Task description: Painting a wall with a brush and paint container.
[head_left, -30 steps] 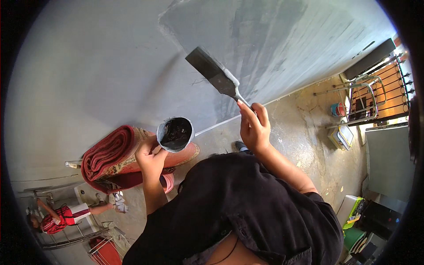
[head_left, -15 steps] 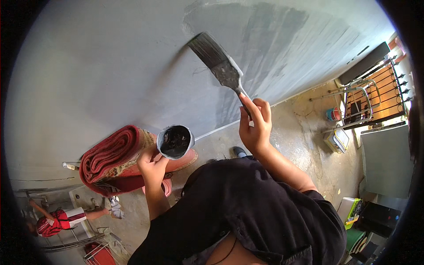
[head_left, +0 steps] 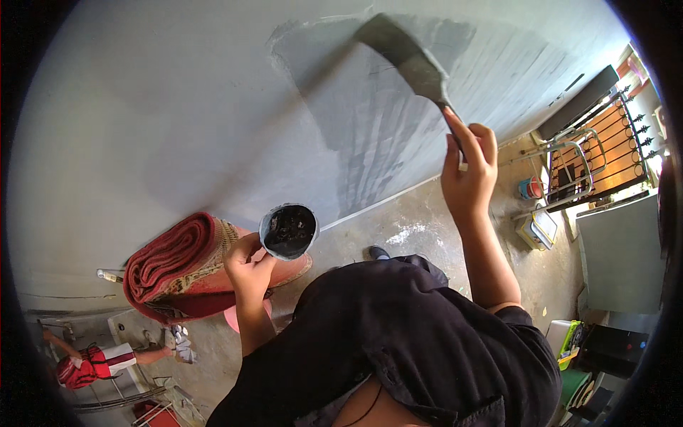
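Note:
My right hand point(head_left: 471, 167) is closed around the handle of a wide paintbrush point(head_left: 407, 53), its bristles dark and wet with grey. The bristle end lies at the grey wall point(head_left: 192, 92), by the upper part of a darker wet patch point(head_left: 384, 128); motion smears the brush a little. Lower and to the left, my left hand point(head_left: 249, 267) grips a small paint cup point(head_left: 288, 231) by its side, thumb near the rim. Dark grey, nearly black paint coats the inside of the cup, which is tilted so its opening faces up toward me.
A rolled red carpet point(head_left: 174, 263) leans by the wall at left, with a pink container point(head_left: 245, 313) beside it. Another person in red point(head_left: 92, 363) is at the far lower left. A metal walker point(head_left: 580, 160), a small bucket point(head_left: 530, 188) and a lidded box point(head_left: 537, 228) stand at right.
My right hand and the brush have moved right and upward, the bristles up along the wet patch. My left hand with the cup has shifted only slightly.

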Tool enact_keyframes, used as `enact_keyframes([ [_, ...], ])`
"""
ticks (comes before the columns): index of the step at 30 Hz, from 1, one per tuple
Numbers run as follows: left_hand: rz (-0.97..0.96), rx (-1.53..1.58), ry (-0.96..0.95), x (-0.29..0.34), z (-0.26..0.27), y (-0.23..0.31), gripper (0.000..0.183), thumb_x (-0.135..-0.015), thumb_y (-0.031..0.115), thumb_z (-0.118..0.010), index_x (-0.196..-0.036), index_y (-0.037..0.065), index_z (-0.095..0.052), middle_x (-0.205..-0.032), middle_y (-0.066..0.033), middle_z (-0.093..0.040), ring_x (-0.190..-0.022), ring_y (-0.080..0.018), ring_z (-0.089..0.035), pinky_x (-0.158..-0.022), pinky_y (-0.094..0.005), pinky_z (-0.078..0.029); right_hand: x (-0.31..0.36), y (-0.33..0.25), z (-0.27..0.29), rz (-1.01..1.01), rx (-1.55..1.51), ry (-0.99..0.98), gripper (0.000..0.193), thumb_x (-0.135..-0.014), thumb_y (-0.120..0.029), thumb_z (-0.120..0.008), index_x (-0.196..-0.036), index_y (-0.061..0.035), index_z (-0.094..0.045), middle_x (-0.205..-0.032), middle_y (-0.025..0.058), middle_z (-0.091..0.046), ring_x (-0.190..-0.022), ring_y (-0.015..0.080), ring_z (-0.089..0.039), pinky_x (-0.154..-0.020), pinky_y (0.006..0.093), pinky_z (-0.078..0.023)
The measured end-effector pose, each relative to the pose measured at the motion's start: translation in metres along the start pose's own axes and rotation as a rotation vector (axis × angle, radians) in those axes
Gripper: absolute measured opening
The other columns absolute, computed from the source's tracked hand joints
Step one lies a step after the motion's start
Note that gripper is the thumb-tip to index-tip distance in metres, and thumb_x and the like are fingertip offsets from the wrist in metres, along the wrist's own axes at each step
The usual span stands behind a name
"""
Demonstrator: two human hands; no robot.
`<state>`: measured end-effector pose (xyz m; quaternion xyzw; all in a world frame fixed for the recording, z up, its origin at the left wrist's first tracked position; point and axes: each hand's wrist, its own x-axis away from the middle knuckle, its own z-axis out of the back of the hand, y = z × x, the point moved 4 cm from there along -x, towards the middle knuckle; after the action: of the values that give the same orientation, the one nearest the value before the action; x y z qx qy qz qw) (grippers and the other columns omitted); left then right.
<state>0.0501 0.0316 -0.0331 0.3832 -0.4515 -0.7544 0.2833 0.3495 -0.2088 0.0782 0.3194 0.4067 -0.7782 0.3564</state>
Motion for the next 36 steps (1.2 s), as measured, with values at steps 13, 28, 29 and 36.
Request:
enact_keyframes([
  [13, -0.023, -0.027, 0.028, 0.007, -0.034, 0.015, 0.025, -0.069, -0.003, -0.08, -0.092, -0.004, -0.071, -0.084, -0.0079, -0.071, -0.079, -0.0139, -0.067, -0.072, -0.0279, -0.052, -0.002, 0.009, -0.013, -0.026, -0.2, -0.119, 0.057, -0.08, 0.012, -0.062, -0.128, -0.0192, -0.068, -0.097, 0.0093, -0.053, -0.076, 0.0214, -0.06, -0.069, 0.0315, -0.052],
  [28, 0.05, -0.165, 0.043, 0.006, -0.046, 0.031, 0.018, -0.072, -0.002, -0.077, -0.089, -0.004, -0.07, -0.082, -0.009, -0.071, -0.075, -0.0158, -0.066, -0.071, -0.0294, -0.052, 0.063, 0.042, -0.005, -0.073, -0.391, -0.258, 0.046, -0.082, 0.01, -0.067, -0.122, -0.0117, -0.07, -0.096, 0.0082, -0.055, -0.068, 0.0159, -0.054, -0.06, 0.0279, -0.047],
  [29, 0.039, -0.165, 0.038, 0.004, -0.048, 0.032, 0.019, -0.072, -0.003, -0.077, -0.089, -0.004, -0.071, -0.083, -0.0097, -0.072, -0.077, -0.0173, -0.068, -0.073, -0.0301, -0.053, 0.062, 0.041, -0.006, -0.072, -0.396, -0.285, 0.043, -0.083, 0.01, -0.066, -0.122, -0.0086, -0.069, -0.096, 0.009, -0.057, -0.072, 0.0167, -0.056, -0.062, 0.0274, -0.048],
  [36, -0.027, -0.244, -0.008, -0.002, -0.063, 0.051, 0.021, -0.069, -0.005, -0.077, -0.09, -0.002, -0.072, -0.086, -0.0111, -0.074, -0.08, -0.0201, -0.071, -0.075, -0.0316, -0.054, 0.063, 0.041, -0.011, -0.091, -0.44, -0.392, 0.043, -0.085, 0.006, -0.067, -0.123, -0.0121, -0.069, -0.095, 0.0093, -0.055, -0.069, 0.0198, -0.057, -0.062, 0.0312, -0.049],
])
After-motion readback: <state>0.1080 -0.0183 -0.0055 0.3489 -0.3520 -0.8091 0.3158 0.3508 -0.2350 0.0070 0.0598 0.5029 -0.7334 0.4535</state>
